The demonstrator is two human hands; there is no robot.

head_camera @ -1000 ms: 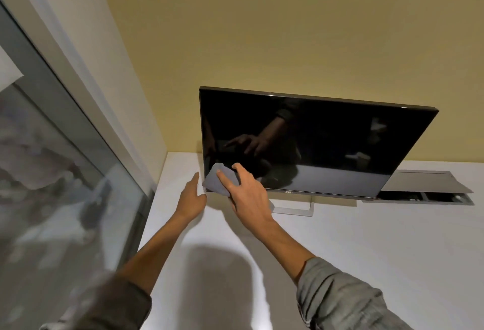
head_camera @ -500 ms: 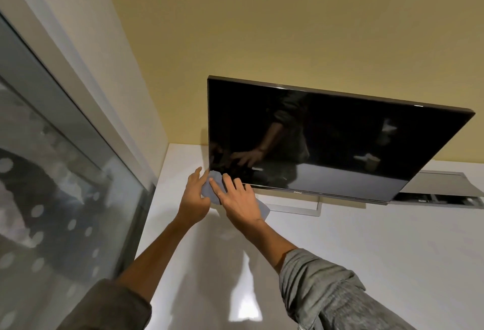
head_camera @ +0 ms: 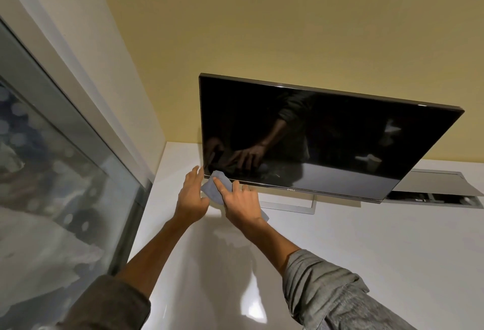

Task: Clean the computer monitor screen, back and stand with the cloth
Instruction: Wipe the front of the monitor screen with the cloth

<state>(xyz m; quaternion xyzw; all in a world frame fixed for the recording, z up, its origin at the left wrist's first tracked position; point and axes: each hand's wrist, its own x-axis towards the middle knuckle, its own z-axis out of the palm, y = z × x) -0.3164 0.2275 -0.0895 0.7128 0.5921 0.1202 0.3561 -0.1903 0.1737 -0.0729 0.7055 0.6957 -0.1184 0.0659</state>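
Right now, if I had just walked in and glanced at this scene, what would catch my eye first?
Most striking is the big dark monitor on the white desk, its glossy screen mirroring the person's arms. At its lower left corner the right hand presses a pale blue cloth to the edge, while the left hand steadies the corner. A large window fills the left side.

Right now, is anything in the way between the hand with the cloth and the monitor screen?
Nothing visible is. The right hand presses the cloth at the monitor's lower left corner, against its bottom edge. The left hand sits beside that corner, not in the path.
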